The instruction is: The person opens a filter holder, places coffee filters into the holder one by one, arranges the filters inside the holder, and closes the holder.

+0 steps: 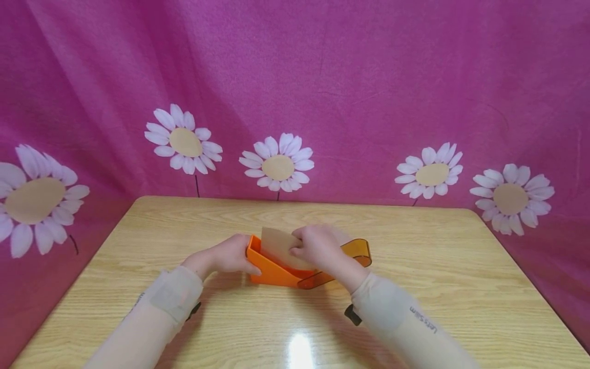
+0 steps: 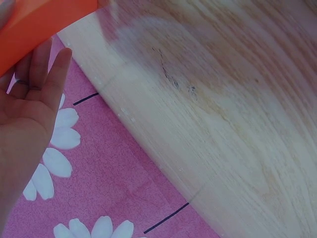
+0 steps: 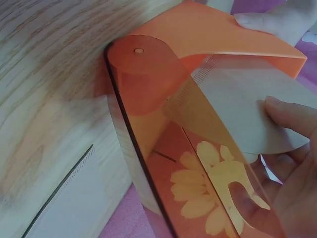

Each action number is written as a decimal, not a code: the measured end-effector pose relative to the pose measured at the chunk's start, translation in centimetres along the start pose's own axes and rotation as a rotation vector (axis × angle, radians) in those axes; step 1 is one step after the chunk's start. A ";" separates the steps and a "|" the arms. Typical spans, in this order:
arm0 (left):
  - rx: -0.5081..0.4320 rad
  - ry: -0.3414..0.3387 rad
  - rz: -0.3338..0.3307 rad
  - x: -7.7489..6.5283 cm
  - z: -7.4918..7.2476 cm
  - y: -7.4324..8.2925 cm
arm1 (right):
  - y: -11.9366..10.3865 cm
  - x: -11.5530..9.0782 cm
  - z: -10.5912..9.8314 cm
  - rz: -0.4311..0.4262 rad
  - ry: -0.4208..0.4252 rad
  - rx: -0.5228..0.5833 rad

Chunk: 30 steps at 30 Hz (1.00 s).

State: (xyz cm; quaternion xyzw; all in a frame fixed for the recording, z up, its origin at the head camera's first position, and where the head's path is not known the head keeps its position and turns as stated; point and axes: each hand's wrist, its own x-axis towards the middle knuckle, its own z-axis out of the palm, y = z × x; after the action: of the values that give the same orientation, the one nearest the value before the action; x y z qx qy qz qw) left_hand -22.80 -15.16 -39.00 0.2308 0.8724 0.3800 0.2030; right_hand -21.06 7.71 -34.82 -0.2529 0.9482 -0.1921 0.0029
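Observation:
An orange coffee filter holder (image 1: 275, 274) lies on the table, its see-through amber lid (image 1: 359, 249) swung open to the right. My left hand (image 1: 229, 254) grips the holder's left end, thumb on the near side and fingers behind it. Between the thumb and fingers of my right hand (image 1: 319, 248) is a paper coffee filter (image 1: 276, 246), pinched at its upper right edge. Its lower part sits inside the holder, hidden by the near wall. In the right wrist view the crimped seam of the filter (image 3: 237, 94) shows partly through the lid.
Another pale paper filter (image 3: 69, 198) with a crimped edge lies on the table past the lid in the right wrist view. The wood-grain table (image 1: 258, 328) ends at a pink curtain (image 1: 350, 102) printed with white daisies.

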 end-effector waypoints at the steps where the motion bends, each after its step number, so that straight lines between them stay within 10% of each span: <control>1: 0.001 0.000 0.002 0.0 0.0 0.0 | 0.0 0.0 0.1 -0.001 -0.002 0.000; 30: -0.025 0.001 0.036 -0.1 0.0 -0.1 | -0.2 0.1 2.5 -0.023 0.004 -0.071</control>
State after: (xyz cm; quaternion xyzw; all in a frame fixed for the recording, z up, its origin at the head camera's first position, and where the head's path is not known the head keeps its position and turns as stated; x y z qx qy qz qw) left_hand -22.74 -15.22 -39.07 0.2437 0.8634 0.3947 0.1984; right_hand -20.80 6.64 -37.05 -0.2632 0.9515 -0.1588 -0.0103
